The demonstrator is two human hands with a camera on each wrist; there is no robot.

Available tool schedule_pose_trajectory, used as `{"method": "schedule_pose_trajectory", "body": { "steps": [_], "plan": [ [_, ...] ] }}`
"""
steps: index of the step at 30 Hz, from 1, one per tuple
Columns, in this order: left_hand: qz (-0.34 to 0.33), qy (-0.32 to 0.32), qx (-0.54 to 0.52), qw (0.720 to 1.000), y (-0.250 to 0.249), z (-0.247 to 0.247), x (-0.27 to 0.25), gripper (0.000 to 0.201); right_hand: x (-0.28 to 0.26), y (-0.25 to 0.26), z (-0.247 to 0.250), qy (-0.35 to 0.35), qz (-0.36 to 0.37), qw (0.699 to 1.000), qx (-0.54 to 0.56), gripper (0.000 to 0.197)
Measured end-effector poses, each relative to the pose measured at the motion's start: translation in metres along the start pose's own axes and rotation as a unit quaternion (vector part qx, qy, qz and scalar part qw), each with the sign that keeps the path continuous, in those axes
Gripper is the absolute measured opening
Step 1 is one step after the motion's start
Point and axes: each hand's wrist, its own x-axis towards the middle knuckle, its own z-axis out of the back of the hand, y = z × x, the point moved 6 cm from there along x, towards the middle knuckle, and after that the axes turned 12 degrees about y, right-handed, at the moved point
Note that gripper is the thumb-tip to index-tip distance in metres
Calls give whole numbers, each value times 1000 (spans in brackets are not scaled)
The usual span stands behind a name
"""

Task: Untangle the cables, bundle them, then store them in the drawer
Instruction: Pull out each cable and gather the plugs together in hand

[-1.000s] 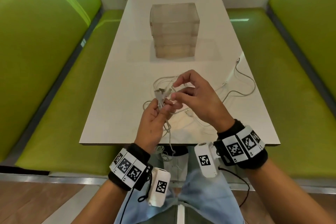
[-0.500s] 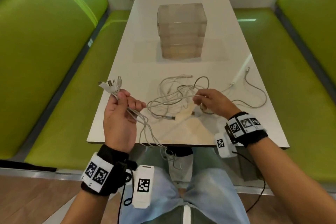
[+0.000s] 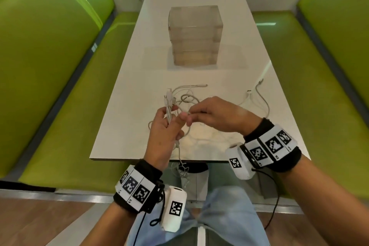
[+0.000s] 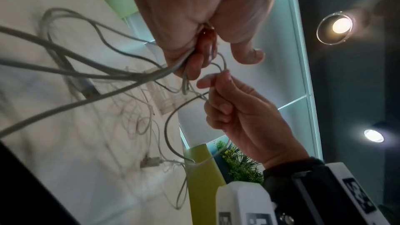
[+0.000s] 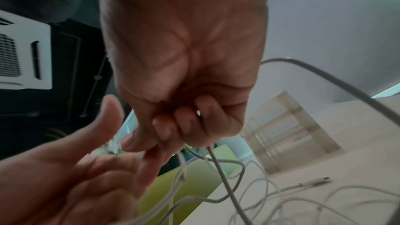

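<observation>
A tangle of white cables (image 3: 191,102) lies on the near part of the white table (image 3: 127,110). My left hand (image 3: 165,132) grips a bunch of cables (image 3: 169,106) upright, their plugs sticking up above the fingers; strands hang off the table edge below it. My right hand (image 3: 217,114) pinches one cable strand (image 4: 213,74) right beside the left thumb. In the right wrist view its fingers (image 5: 188,126) curl around thin cables (image 5: 218,165). The clear stacked drawer unit (image 3: 194,34) stands farther back on the table, closed.
Another white cable (image 3: 259,98) curves on the table at the right. Green bench seats (image 3: 65,118) flank the table on both sides. My lap in jeans (image 3: 219,215) is below the near table edge.
My left hand has swung back from the left edge toward the middle with its cable bunch. My right hand lifted off the tangle and met it, pinching a strand.
</observation>
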Motion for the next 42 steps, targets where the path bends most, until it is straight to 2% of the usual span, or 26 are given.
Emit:
{"method": "schedule_pose_trajectory", "body": {
  "steps": [2,4,7,10,14,17,19,23,25,29,32,34,37,40,42],
  "plan": [
    [-3,5,-16,1000,0,-5,0,35,3,8,-11,24,3,999,-32,23],
    [-4,-26,-12,1000,-2,-2,-1,22,6,10,-14,21,9,999,-35,23],
    [-11,-87,-21,996,-7,8,-3,25,10,2,-10,14,-3,1000,11,18],
    [-42,-114,-45,992,-13,18,-5,24,14,-2,-9,14,8,997,70,13],
    [-71,-129,-68,987,-20,33,-7,26,14,-19,-7,15,5,980,197,29],
    [-93,-130,-94,983,-25,41,-11,28,16,-36,-2,24,-25,994,101,15],
    [-111,-119,-109,981,-29,40,-13,30,18,-48,2,5,-34,997,74,5],
    [-154,-122,-112,974,-44,46,-21,30,18,-83,16,-64,-98,993,27,10],
    [-164,-135,-110,971,-51,53,-24,30,12,-98,21,-92,-122,987,57,11],
    [-123,-155,-54,979,-45,57,-20,29,10,-87,18,-103,-85,986,102,15],
    [-61,-115,39,991,-29,36,-12,26,12,-58,16,-120,-38,988,87,18],
    [-38,-71,71,994,-23,17,-9,34,13,-34,13,-111,-9,993,48,18],
    [-13,-26,61,998,-15,-2,-7,46,15,-2,4,-81,10,994,-66,19],
    [0,-14,56,998,-13,-8,-9,32,19,11,-2,-90,31,991,-97,23],
    [-1,-33,57,998,-15,-2,-11,17,21,10,-4,-97,46,992,-70,14]
  ]
}}
